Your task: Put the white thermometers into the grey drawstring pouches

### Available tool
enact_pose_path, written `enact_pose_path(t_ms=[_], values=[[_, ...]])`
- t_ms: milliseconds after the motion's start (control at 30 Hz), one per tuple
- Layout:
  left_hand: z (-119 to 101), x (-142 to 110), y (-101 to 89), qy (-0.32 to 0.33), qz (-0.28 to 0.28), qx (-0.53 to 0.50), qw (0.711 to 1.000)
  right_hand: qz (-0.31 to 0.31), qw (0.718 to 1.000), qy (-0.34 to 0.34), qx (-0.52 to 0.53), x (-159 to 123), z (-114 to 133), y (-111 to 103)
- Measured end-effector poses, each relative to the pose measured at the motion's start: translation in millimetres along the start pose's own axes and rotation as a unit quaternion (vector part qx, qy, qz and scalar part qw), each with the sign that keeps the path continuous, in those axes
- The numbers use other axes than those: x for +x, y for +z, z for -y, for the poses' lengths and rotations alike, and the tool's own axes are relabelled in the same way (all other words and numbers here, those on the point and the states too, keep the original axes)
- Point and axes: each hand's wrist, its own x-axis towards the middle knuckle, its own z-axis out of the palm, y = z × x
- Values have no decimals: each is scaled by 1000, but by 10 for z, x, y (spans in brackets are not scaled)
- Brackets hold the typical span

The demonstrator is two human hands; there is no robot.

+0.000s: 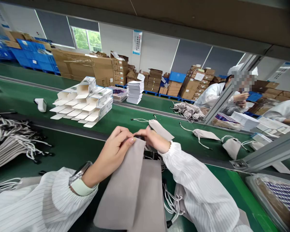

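My left hand (116,146) pinches the top edge of a flat grey fabric drawstring pouch (122,190) between thumb and fingers. The pouch hangs tilted in front of me. At the same top edge, my right hand (154,138) has its fingers bent around the pouch's corner, close to my left fingertips; its thumb is hidden and part of the hand is blurred. Behind and below the held pouch lies another grey pouch (151,196). White cords with black ends (174,203) stick out beside it, partly under my right sleeve.
Across the green conveyor (120,120) lie several pouches (160,129). Open white boxes (84,101) are stacked beyond my left hand, near a white device (41,105). A pile of pouches (9,141) sits left. A metal post (232,87) and a tray (277,196) stand right; a co-worker (219,90) sits opposite.
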Motion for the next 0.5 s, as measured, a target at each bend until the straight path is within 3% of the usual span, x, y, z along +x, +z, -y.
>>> enact_pose_path(t_ms=[67, 133, 200, 233, 300, 367, 433, 500], values=[[32, 23, -30, -11, -25, 31, 999, 77, 994, 60, -56, -34, -13, 45], [54, 39, -58, -31, -8, 64, 997, 85, 989, 67, -106, -46, -39, 49], [49, 50, -91, -82, 35, 99, 991, -4, 979, 7, -202, -31, -90, -26], [30, 52, -111, -116, 69, 111, 985, -79, 959, -36, -271, -16, -126, -101], [-49, 49, -152, -163, 152, 112, 968, -228, 888, -98, -387, 17, -212, -312], [-167, 29, -193, -161, 218, 79, 959, -325, 829, -117, -440, 37, -290, -553], [-286, -8, -230, -154, 243, 15, 958, -369, 808, -119, -444, 36, -314, -733], [-366, -52, -259, -185, 221, -62, 956, -359, 827, -106, -419, 18, -265, -773]])
